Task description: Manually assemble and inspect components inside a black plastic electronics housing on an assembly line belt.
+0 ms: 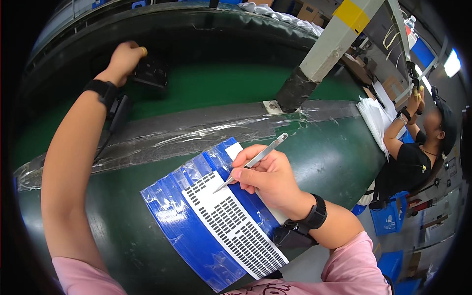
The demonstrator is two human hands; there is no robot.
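My right hand (265, 174) grips metal tweezers (255, 160) like a pen, their tip touching a white sheet of small black rectangular labels (236, 228). That sheet lies on a blue plastic-wrapped board (182, 226) near the front edge of the green table (324, 152). My left hand (125, 56) is stretched far out to the back left and grasps a small black boxy part (152, 73) on the green conveyor belt (216, 83). Both wrists carry black bands with small black devices.
A strip of clear tape over grey (196, 129) runs across between table and belt. A grey post with a yellow band (324, 46) rises at the back right. At the right a co-worker in black (413, 157) reaches upward beside a stack of white sheets (378, 118). Blue bins (388, 216) stand below.
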